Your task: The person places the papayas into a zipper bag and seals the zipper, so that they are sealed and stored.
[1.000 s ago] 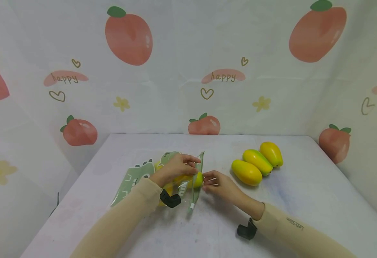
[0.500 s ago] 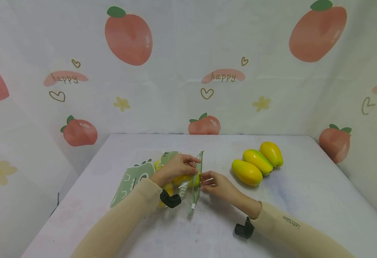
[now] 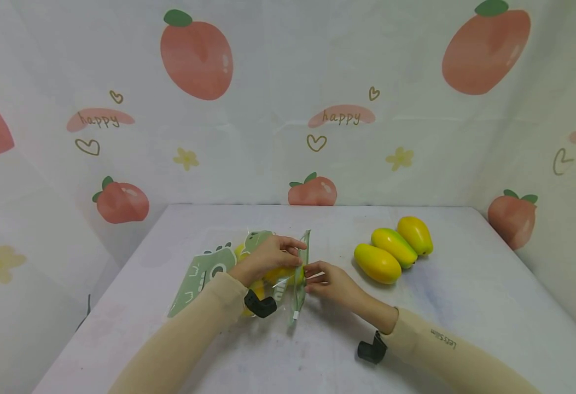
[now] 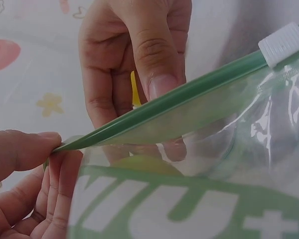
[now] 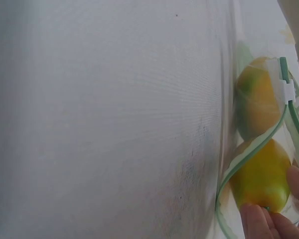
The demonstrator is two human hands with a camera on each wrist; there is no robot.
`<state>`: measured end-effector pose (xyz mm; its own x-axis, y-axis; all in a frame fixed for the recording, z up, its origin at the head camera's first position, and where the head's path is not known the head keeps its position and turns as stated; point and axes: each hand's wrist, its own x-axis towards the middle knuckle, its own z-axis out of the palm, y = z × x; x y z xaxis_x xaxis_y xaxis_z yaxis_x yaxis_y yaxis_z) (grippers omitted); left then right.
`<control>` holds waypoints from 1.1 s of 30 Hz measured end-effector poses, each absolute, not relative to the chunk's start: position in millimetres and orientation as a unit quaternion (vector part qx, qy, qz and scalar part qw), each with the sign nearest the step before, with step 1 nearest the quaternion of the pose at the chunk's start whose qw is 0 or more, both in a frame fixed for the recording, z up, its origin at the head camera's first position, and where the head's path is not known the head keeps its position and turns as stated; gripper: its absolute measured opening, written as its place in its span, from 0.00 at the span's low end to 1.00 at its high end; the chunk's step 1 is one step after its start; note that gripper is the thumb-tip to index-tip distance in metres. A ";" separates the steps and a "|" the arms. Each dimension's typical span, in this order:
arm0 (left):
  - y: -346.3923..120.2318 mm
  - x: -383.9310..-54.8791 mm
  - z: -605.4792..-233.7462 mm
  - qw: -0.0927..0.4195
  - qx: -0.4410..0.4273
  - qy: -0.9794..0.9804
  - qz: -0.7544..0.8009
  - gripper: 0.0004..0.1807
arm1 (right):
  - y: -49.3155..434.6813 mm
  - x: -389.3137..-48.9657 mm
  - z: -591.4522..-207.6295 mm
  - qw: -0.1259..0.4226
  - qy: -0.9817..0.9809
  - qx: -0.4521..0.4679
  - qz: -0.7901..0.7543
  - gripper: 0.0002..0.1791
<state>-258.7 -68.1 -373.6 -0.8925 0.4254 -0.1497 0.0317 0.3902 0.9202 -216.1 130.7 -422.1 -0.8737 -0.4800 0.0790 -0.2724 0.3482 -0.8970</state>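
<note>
A clear zip bag (image 3: 201,276) with a green cartoon print lies at the left of the table, its mouth facing right. With thumb and fingers, my left hand (image 3: 272,258) pinches the green zip edge near its far end, as the left wrist view shows. My right hand (image 3: 336,285) is at the parted mouth, thumb and fingertips holding the end of a yellow-green mango (image 5: 263,172). Most of that fruit sits inside the bag. Another mango (image 5: 259,99) shows through the plastic. A white slider (image 4: 285,44) sits toward the near end of the zip.
Three loose mangoes, a front one (image 3: 377,264), a middle one (image 3: 394,247) and a back one (image 3: 414,235), lie side by side right of the bag. A peach-print cloth (image 3: 258,148) hangs behind the white table (image 3: 470,306).
My right hand has moved slightly left, pushing the mango further in through the bag's mouth. The left hand keeps its pinch on the zip edge; the loose mangoes have stayed put.
</note>
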 end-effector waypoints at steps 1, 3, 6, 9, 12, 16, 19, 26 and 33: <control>-68.1 -258.5 -373.4 0.184 0.139 0.813 0.534 0.20 | 130.9 -216.2 -422.3 0.100 0.815 -0.231 -0.522 0.25; -68.3 -258.2 -373.3 0.184 0.139 0.814 0.533 0.19 | 131.3 -216.3 -422.4 0.103 0.815 -0.232 -0.522 0.25; -68.8 -258.2 -373.2 0.184 0.142 0.814 0.533 0.20 | 133.0 -216.2 -422.1 0.106 0.819 -0.227 -0.516 0.26; -69.3 -258.3 -373.5 0.185 0.145 0.812 0.535 0.20 | 136.3 -216.8 -421.3 0.110 0.827 -0.212 -0.509 0.27; -69.6 -258.3 -373.9 0.187 0.143 0.812 0.535 0.20 | 141.1 -218.0 -419.2 0.108 0.833 -0.196 -0.505 0.28; -69.8 -258.6 -374.8 0.186 0.138 0.812 0.535 0.20 | 149.6 -218.5 -412.7 0.101 0.835 -0.190 -0.507 0.28; -70.1 -258.4 -374.2 0.186 0.135 0.815 0.532 0.20 | 157.0 -217.6 -405.2 0.102 0.833 -0.181 -0.513 0.28; -71.2 -257.8 -373.1 0.192 0.136 0.815 0.530 0.19 | 175.7 -217.8 -387.3 0.076 0.835 -0.173 -0.517 0.25; -71.8 -257.8 -374.8 0.197 0.139 0.802 0.546 0.20 | 198.8 -218.8 -369.0 0.016 0.841 -0.180 -0.511 0.22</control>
<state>-257.8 -71.8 -374.8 -0.8839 0.4384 -0.1630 0.0090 0.3645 0.9312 -218.8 198.8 -369.0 -0.9349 -0.3181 0.1574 -0.2863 0.4140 -0.8641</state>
